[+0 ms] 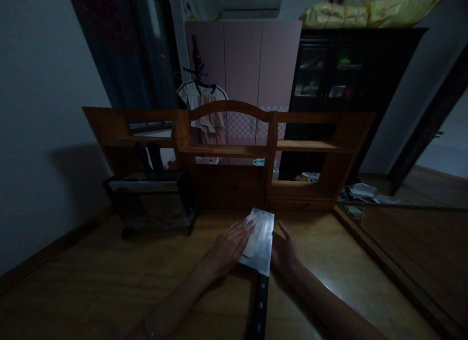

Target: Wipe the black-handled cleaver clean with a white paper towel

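Observation:
A wide-bladed cleaver [261, 242] with a dark handle [260, 306] lies over the wooden desk top [109, 281], blade pointing away from me. My left hand [228, 245] lies flat on the left side of the blade, fingers stretched out over a pale cloth or paper [252, 245] pressed against the steel. My right hand [285, 252] sits behind the blade's right edge with its thumb up; its fingers are hidden by the blade. Which hand carries the knife's weight I cannot tell.
A wooden desk hutch [234, 150] with open shelves stands at the back of the desk. A dark knife block rack [153, 198] sits at the left rear. Papers [361, 191] lie to the right. A pink wardrobe [243, 67] and dark cabinet [343, 71] stand beyond.

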`<state>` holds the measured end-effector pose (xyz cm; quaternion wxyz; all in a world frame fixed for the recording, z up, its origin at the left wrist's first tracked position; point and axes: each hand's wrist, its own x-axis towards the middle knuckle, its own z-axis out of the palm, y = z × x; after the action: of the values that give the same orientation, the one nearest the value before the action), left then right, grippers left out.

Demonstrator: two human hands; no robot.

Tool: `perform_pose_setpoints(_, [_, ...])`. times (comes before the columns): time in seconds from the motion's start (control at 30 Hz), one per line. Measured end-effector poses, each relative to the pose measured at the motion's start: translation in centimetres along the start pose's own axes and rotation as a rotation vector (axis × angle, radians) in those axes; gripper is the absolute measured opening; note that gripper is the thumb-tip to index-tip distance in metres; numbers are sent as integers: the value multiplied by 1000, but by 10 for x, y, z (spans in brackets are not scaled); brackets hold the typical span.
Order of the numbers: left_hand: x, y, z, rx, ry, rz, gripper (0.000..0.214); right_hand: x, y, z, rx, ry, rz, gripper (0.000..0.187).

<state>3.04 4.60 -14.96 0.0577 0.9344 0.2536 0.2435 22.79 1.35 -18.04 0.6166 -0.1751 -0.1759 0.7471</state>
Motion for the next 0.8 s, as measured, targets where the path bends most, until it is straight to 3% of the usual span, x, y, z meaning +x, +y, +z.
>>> perform_pose_setpoints(0.2, [-2, -9, 5, 42, 72, -78, 44, -4, -2, 8, 8, -3, 35, 46])
perform_pose_setpoints(0.33, [-4, -7, -1, 7, 122, 18, 45, -6, -2, 12, 12, -3, 31, 48])
perform_pose_setpoints(0.57, [-2, 16, -8, -68, -53, 238, 44, -5, -2, 8, -16, 66, 12, 37])
perform_pose_setpoints(0.8, [0, 9, -6, -27, -40, 159, 44, -6, -1, 13, 15, 25, 15, 38])
